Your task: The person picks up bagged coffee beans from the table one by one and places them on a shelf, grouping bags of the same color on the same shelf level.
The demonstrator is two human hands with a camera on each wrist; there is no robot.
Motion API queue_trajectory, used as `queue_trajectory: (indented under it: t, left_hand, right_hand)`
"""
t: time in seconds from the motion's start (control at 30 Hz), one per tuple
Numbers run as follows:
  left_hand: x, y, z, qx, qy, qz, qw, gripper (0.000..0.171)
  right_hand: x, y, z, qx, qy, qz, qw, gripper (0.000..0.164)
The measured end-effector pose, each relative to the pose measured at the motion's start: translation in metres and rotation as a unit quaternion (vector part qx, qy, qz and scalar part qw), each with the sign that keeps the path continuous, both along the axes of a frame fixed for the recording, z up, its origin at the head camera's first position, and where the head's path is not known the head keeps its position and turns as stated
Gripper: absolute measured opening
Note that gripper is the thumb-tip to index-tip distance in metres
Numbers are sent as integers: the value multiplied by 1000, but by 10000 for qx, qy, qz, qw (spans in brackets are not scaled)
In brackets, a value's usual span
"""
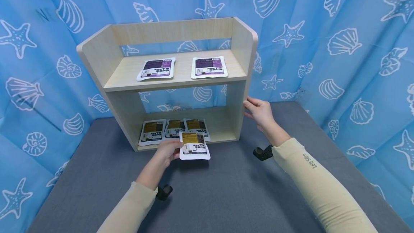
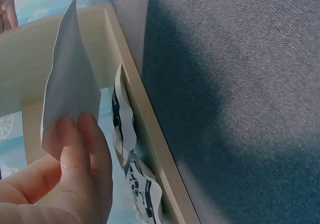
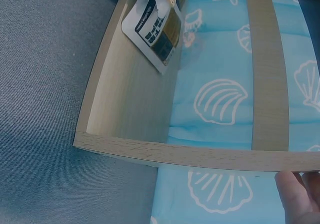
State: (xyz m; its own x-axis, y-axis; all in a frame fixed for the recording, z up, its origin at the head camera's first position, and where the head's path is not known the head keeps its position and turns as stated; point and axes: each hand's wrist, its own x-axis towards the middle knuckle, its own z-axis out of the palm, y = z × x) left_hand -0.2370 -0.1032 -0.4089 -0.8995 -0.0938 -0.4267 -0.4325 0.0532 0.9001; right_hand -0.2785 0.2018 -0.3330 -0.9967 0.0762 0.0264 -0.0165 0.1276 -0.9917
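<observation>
My left hand (image 1: 167, 152) pinches the left edge of a flat white pouch with a yellow-brown label (image 1: 194, 146). It is held in front of the lower shelf board (image 1: 223, 128), over the grey surface. In the left wrist view the plain back of the pouch (image 2: 75, 78) faces the camera, thumb and fingers at its lower end. Three similar pouches (image 1: 175, 128) lie side by side on the lower board, towards the left. My right hand (image 1: 260, 112) touches the outer side of the wooden shelf's right panel (image 1: 247, 53); its fingertips (image 3: 290, 184) are right at the panel's edge.
Two pouches with purple labels (image 1: 156, 69) lie spaced apart on the upper board (image 1: 184, 56). A blue curtain with white shells and starfish (image 1: 291, 17) hangs behind and beside the shelf. Dark grey fabric (image 1: 220, 197) covers the surface under it.
</observation>
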Motion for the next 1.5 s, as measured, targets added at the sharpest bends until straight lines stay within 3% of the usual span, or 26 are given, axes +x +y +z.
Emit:
queue_trajectory:
  t: [0.6, 1.07, 1.5]
  left_hand:
    - [-12, 23, -2, -51, 133, 153, 9998, 36]
    - [-24, 40, 1, 303, 22, 233, 9993, 41]
    - [-36, 57, 3, 691, 144, 213, 9973, 41]
  right_hand:
    - [-1, 2, 0, 27, 23, -78, 10000, 43]
    - [-1, 1, 0, -6, -9, -89, 10000, 42]
    - [1, -1, 0, -64, -69, -106, 9999, 43]
